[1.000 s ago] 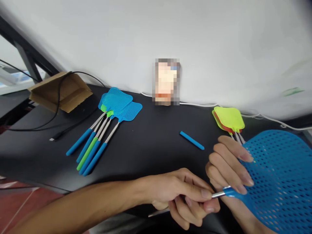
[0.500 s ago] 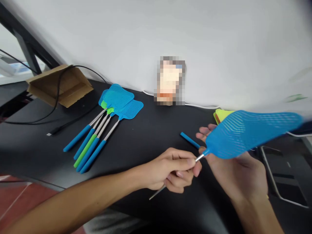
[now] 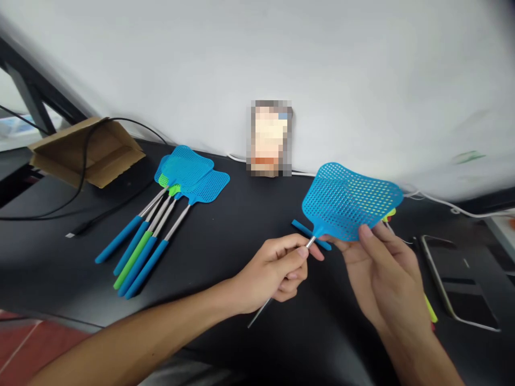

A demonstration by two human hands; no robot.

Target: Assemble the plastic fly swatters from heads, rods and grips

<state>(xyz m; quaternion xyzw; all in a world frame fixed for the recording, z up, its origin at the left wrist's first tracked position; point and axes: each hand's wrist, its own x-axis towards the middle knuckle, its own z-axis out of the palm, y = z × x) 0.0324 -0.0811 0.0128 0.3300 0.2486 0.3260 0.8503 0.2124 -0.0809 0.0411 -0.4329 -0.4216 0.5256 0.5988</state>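
Observation:
My left hand (image 3: 277, 271) is closed around the thin metal rod of a blue fly swatter (image 3: 350, 201), just below its mesh head. The rod's bare end sticks out below that hand, with no grip sleeve on it. My right hand (image 3: 390, 279) pinches the lower right edge of the mesh head, thumb in front and fingers behind, partly hidden. Behind the swatter a blue handle sleeve (image 3: 301, 227) lies on the black table (image 3: 249, 225), its middle covered by the swatter's neck. Several finished-looking fly swatters (image 3: 139, 265), blue and one green, lie fanned at the left.
An open cardboard box (image 3: 116, 169) lies tipped at the back left, with a black cable (image 3: 86, 150) across it. A pixelated upright object (image 3: 269, 139) leans on the white wall. At the right lies a phone (image 3: 458, 284). Yellow-green pieces (image 3: 389, 215) show partly behind my right hand.
The mesh head has swung from pointing right to facing me more squarely. My right hand, open beneath it before, now pinches its edge. My left hand keeps its hold on the rod.

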